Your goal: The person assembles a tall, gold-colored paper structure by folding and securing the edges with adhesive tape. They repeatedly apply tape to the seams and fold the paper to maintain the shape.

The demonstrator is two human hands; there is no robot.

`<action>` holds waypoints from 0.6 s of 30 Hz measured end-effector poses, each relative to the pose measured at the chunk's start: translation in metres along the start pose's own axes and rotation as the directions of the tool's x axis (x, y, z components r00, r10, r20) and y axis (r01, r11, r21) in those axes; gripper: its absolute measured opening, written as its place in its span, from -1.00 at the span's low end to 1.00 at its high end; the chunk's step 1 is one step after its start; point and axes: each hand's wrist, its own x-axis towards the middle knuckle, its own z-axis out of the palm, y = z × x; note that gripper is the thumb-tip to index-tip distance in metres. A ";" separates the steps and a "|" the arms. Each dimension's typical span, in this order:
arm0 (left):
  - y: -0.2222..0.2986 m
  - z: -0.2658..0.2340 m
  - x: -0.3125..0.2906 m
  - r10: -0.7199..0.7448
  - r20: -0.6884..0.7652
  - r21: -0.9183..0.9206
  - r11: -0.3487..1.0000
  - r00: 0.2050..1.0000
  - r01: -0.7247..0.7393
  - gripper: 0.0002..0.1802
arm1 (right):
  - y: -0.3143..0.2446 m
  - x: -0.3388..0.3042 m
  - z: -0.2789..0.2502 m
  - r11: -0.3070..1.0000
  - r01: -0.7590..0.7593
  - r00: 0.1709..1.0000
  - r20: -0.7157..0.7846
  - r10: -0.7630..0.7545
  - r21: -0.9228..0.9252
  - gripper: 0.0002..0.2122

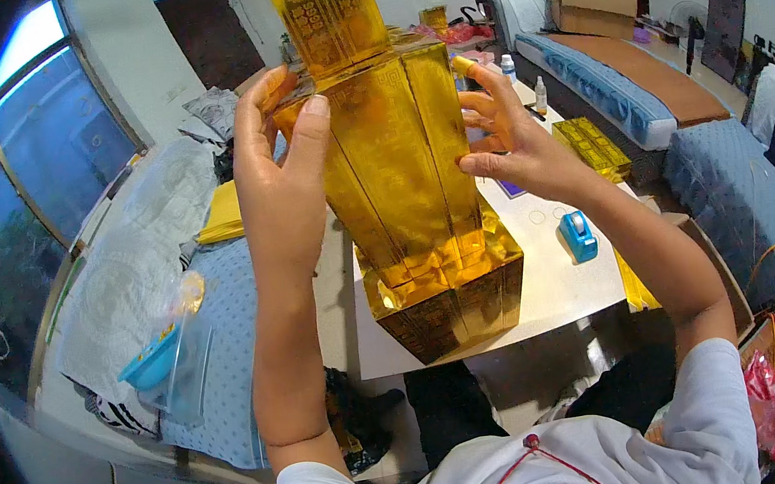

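Note:
A tall tower of folded gold foil paper point(397, 163) stands in front of me at the table's near edge. Its body narrows downward into a wider square base point(454, 306), and a smaller gold block point(331, 17) rises from its top, cut off by the picture's upper edge. My left hand point(286, 167) grips the upper left corner of the body, thumb on the front face and fingers partly hidden at the side. Against the right side, my right hand point(510, 135) holds with its thumb at the edge and fingers curved; something yellow covers one fingertip.
On the white table point(558, 289) are a blue tape dispenser point(578, 236), gold packs point(592, 147) and small bottles point(540, 95). To the left, a bed-like surface holds yellow paper point(222, 214) and a blue basin point(150, 358). A cardboard box point(593, 6) sits on a bed behind.

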 end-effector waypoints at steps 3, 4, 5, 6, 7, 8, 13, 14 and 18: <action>-0.002 0.011 -0.002 0.048 -0.012 0.110 0.993 0.999 -0.046 -0.54 | 0.011 -0.006 -0.009 0.997 0.008 1.000 -0.018 -0.007 0.075 -0.10; -0.006 0.011 0.002 0.084 -0.005 0.133 0.988 0.996 -0.083 -0.55 | 0.022 -0.008 -0.014 0.996 0.052 0.998 -0.025 -0.051 0.076 -0.16; -0.010 0.012 0.008 0.122 0.006 0.149 0.981 0.993 -0.121 -0.56 | 0.031 -0.010 -0.022 0.993 0.095 0.995 -0.036 -0.093 0.073 -0.21; -0.015 0.014 0.003 0.104 -0.058 0.151 0.984 0.993 -0.094 -0.58 | 0.031 -0.018 -0.033 0.997 0.065 0.996 -0.050 -0.068 -0.050 -0.43; -0.014 0.010 0.005 0.099 -0.093 0.169 0.982 0.991 -0.082 -0.60 | 0.029 -0.031 -0.040 0.978 -0.030 0.989 -0.145 0.000 -0.208 -0.60; -0.012 0.003 0.004 0.094 -0.094 0.134 0.988 0.991 -0.081 -0.61 | 0.043 -0.048 -0.053 0.961 -0.131 0.964 -0.257 0.066 -0.244 -0.63; -0.019 0.020 0.007 0.212 -0.101 0.170 0.966 0.972 -0.193 -0.60 | 0.175 -0.209 -0.151 0.553 -0.761 0.616 -0.644 0.454 -0.338 -0.59; -0.022 0.025 0.005 0.187 -0.106 0.138 0.975 0.977 -0.172 -0.60 | 0.202 -0.243 -0.155 0.532 -0.785 0.590 -0.645 0.485 -0.317 -0.59; -0.029 0.034 -0.001 0.167 -0.157 0.071 0.985 0.973 -0.158 -0.60 | 0.216 -0.270 -0.127 0.421 -0.907 0.348 -0.532 0.772 0.018 -0.67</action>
